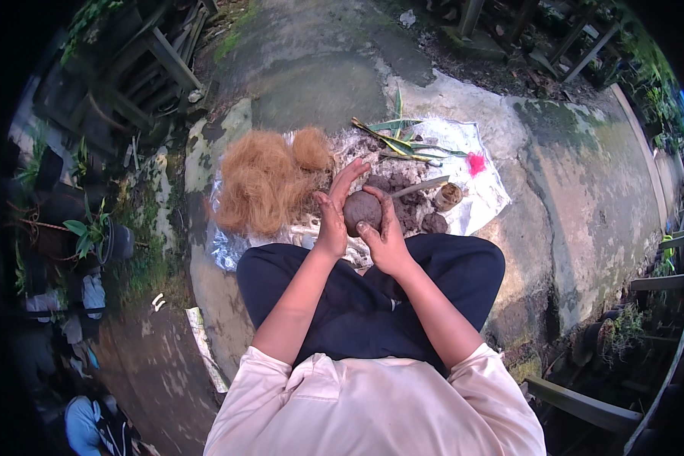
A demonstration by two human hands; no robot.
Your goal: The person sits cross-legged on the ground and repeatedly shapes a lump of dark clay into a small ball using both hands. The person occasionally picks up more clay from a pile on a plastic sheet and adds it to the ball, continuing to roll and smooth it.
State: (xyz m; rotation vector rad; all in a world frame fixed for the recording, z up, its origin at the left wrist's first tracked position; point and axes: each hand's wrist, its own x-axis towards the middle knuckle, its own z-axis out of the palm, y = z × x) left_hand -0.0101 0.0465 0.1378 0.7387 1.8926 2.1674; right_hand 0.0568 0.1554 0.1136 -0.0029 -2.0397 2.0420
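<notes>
A round ball of wet brown clay [362, 213] sits in my right hand [389, 233], whose thumb and fingers curl round its right side. My left hand [335, 214] is upright against or close beside the ball's left side, palm towards it, with its fingers extended; whether it touches cannot be told. Lumps of dark clay [435, 223] lie on the white sheet [490, 196] beyond and to the right. A thin pale strip [423, 186] slants from behind my right hand towards a small tan cylindrical container [449, 195]. Brown fibre [259, 185] is heaped at the left.
Long green and yellow leaves [402, 145] lie at the sheet's far side, near a small pink-red thing [476, 164]. Crinkled clear plastic [228, 251] shows at the left edge. A potted plant [119, 242] stands farther left. A person's leg [81, 427] shows at lower left.
</notes>
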